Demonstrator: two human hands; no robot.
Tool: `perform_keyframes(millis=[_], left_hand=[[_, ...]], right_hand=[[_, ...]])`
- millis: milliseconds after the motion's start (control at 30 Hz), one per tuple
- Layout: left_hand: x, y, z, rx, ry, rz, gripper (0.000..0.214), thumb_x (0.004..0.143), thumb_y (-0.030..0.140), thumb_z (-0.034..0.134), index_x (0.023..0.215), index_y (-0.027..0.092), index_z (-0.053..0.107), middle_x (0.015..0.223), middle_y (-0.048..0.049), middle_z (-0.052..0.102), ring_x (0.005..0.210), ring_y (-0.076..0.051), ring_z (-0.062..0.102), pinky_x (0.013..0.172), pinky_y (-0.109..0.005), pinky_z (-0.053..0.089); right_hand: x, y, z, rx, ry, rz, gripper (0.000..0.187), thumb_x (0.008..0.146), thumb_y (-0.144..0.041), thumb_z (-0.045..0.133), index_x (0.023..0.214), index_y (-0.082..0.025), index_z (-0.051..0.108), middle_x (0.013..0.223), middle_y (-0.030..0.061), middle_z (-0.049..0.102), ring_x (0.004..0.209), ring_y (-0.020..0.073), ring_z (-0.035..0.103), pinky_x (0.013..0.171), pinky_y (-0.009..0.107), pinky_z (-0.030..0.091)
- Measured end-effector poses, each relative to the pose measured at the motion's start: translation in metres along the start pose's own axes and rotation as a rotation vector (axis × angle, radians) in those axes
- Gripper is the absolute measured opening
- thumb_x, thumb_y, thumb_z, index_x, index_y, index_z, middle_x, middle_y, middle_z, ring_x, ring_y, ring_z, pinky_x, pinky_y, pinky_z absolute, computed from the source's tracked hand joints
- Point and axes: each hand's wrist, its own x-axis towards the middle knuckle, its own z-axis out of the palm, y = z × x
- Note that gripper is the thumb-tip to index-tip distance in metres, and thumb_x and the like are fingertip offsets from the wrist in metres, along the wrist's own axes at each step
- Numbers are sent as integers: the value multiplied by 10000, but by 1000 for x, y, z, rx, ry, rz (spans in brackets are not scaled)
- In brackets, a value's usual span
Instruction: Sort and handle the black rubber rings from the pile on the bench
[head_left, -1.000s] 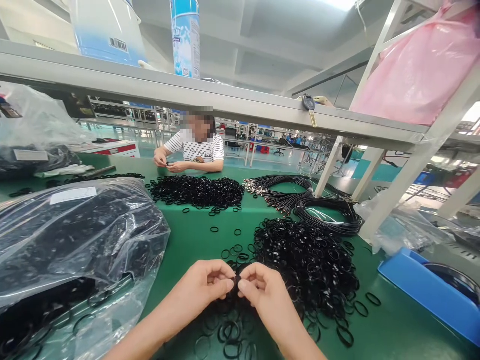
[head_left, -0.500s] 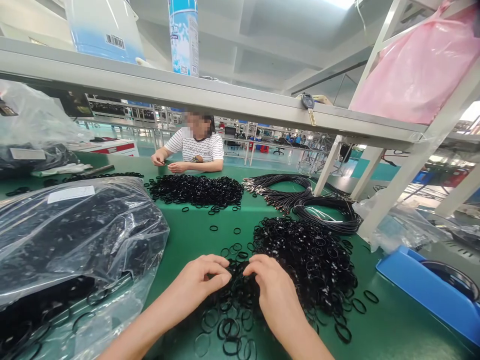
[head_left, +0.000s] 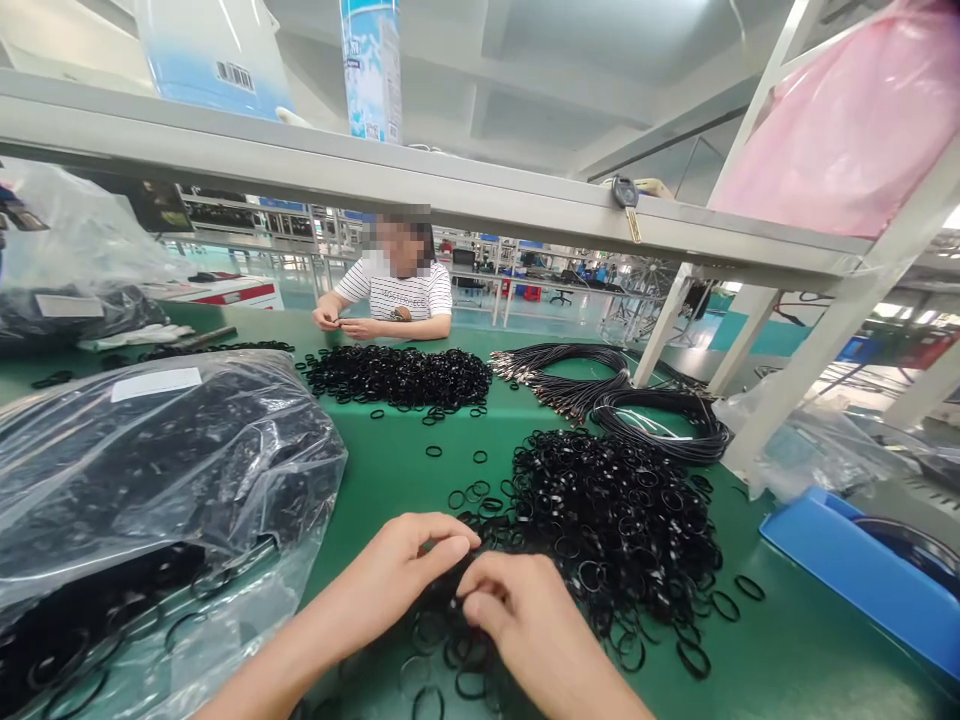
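Note:
A heap of black rubber rings [head_left: 615, 510] lies on the green table [head_left: 397, 470], spreading toward me. My left hand [head_left: 401, 575] rests at the heap's near left edge, its fingers curled and pinched onto the rings. Just right of it, my right hand [head_left: 525, 620] is closed, thumb and fingers pinching rings at the same spot. The two hands almost touch. What exactly sits between the fingertips is hidden by the hands.
A big clear bag of black rings [head_left: 150, 470] fills the left. Across the table a person in a striped shirt [head_left: 397, 295] handles a second ring heap [head_left: 401, 375]. Coiled black cables [head_left: 645, 410] lie beyond my heap. A blue tray [head_left: 862, 575] sits right; a shelf [head_left: 450, 205] hangs overhead.
My hands dropped from a raised pinch into the ring heap. The right hand then slid toward me and to the left, closing up beside the left hand.

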Motion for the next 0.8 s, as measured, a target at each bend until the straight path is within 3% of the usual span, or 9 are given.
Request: perform_keyframes(millis=[133, 267, 467, 700, 800], left_hand=[[0, -2, 9, -122, -116, -23, 198, 810, 285, 557, 947, 205, 675, 797, 30, 663, 719, -152, 591, 645, -218, 430], [4, -12, 9, 1, -2, -65, 178, 812, 248, 506, 803, 186, 672, 657, 41, 601, 622, -141, 557, 588, -222, 405], [2, -10, -7, 152, 97, -24, 236, 842, 316, 487, 888, 237, 705, 966, 3, 700, 825, -194, 598, 719, -272, 422], [-2, 5, -26, 109, 142, -55, 233, 853, 312, 490, 908, 239, 704, 971, 11, 725, 898, -204, 621, 786, -279, 438], [-22, 1, -39, 158, 106, -82, 224, 863, 296, 482, 901, 260, 700, 950, 29, 715, 872, -190, 619, 771, -268, 433]], right_hand=[[8, 11, -21, 116, 123, 32, 250, 730, -59, 508, 813, -237, 663, 724, -38, 663, 673, 123, 590, 633, 200, 401], [11, 18, -24, 16, 186, 45, 258, 716, -38, 506, 823, -237, 631, 711, -44, 651, 659, 128, 587, 615, 206, 400], [8, 17, -32, -385, 190, 10, 389, 785, -2, 428, 836, -267, 708, 858, -22, 712, 819, 175, 613, 729, 271, 389], [8, 22, -27, -496, 127, -29, 451, 851, -44, 387, 873, -349, 720, 809, -28, 655, 794, 166, 595, 660, 257, 383], [7, 26, -25, -479, 139, -3, 421, 881, -89, 357, 971, -355, 671, 839, -29, 638, 764, 164, 602, 637, 259, 390]])
